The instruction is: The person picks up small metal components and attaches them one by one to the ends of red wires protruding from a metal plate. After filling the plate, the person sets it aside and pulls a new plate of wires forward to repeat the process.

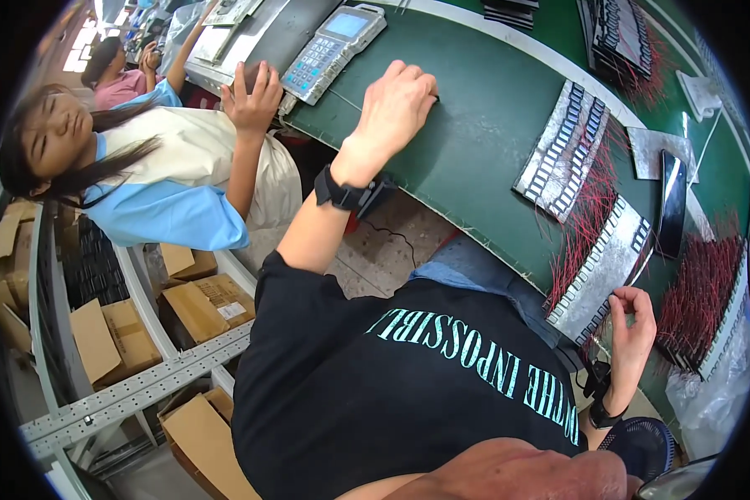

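Observation:
My left hand (394,110) is closed above the green work surface, its fingers curled. A small dark bit shows at its fingertips, too small to name. At the lower right, my right hand (633,323) pinches with thumb and forefinger at the edge of a grey metal plate (596,271). Small rectangular parts with red wires line both long sides of this plate. Whatever lies between the right fingertips is too small to make out. A second plate (550,154), bearing rows of similar small parts, lies just beyond it, and red wires (587,212) spread between the two.
A handheld keypad device (332,52) stands at the table's far left, near a co-worker's raised hand (252,98). A black phone (672,204) and wired stacks (700,300) are at the right. Another stack (621,37) sits farther back. Cardboard boxes (204,308) fill a rack at left.

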`<state>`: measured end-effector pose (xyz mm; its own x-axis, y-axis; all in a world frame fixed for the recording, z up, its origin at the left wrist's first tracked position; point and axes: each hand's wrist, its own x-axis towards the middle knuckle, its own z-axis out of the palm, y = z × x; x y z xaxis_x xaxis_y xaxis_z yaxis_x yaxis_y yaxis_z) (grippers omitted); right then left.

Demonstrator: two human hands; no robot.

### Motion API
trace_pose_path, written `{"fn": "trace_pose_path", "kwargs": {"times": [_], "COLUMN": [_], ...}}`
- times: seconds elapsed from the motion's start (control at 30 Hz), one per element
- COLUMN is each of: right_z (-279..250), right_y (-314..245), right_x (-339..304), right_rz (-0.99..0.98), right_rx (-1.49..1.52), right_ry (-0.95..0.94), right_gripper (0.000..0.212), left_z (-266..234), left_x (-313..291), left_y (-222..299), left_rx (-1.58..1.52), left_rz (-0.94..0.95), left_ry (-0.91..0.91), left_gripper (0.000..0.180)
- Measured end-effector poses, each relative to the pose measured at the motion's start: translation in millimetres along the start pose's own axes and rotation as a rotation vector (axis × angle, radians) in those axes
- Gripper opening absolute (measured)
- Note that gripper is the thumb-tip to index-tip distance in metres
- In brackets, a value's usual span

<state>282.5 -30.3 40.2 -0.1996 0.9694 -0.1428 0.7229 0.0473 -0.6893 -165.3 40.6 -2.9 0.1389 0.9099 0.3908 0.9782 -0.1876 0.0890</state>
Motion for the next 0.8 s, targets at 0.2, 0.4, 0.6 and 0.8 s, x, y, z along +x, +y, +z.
{"fn": "trace_pose_path", "kwargs": {"times": [0.2, 0.4, 0.6, 0.8], "right_z": [-18.1, -43.2, -29.6, -2.2], "right_y": [-4.0, -11.3, -25.4, -39.0], "right_x": [1.2, 1.7, 6.7, 25.0], "right_rz": [-0.131, -0.252, -0.132, -0.161], "right_rx": [0.369, 0.757, 0.753, 0.802], "right_ry": [0.103, 0.016, -0.024, -0.098], "right_gripper": [0.009, 0.009, 0.010, 0.011], "left_z": [8.5, 2.7, 7.1, 16.9], "left_x": [-36.9, -54.3, -50.3, -51.1], "left_y": [57.4, 46.4, 60.2, 60.6], "left_rx": [-0.163, -0.204, -0.253, -0.275], "left_rz": [0.029, -0.119, -0.071, 0.026], "left_ry": [0.059, 0.128, 0.111, 0.134], "left_gripper": [0.004, 0.008, 0.011, 0.014]}}
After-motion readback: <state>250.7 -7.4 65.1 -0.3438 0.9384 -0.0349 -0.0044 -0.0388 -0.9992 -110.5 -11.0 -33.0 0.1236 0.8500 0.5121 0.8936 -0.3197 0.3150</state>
